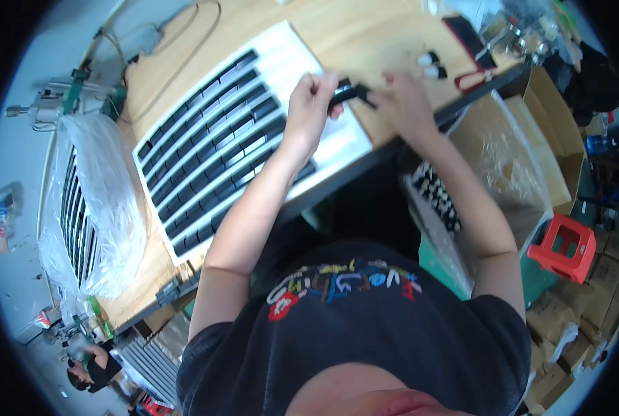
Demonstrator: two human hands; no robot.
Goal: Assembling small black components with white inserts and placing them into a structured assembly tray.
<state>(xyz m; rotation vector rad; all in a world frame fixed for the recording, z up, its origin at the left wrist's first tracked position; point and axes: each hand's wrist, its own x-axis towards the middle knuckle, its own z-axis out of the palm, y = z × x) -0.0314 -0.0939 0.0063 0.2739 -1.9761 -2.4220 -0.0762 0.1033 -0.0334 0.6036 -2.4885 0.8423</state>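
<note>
My left hand (312,104) is closed in a pinch on a small, glossy black part (342,93), above the right end of a white tray (337,135). To its right, my right hand (408,104) has its fingertips closed on the far end of a second, angled black piece (365,96) that meets the first; motion blurs those fingers a little. Whether the two pieces are joined, I cannot tell. Curved rows of black parts (212,132) fill most of the tray. Beyond my right hand, two small black-and-white pieces (431,65) lie on the wooden table (365,41).
Red-handled pliers (474,79) and a dark flat case (466,41) lie at the far right. A plastic-wrapped slatted panel (87,208) stands at left. Below the table's right edge are a lined carton (510,145), a bag of black-and-white pieces (434,194) and a red stool (566,246).
</note>
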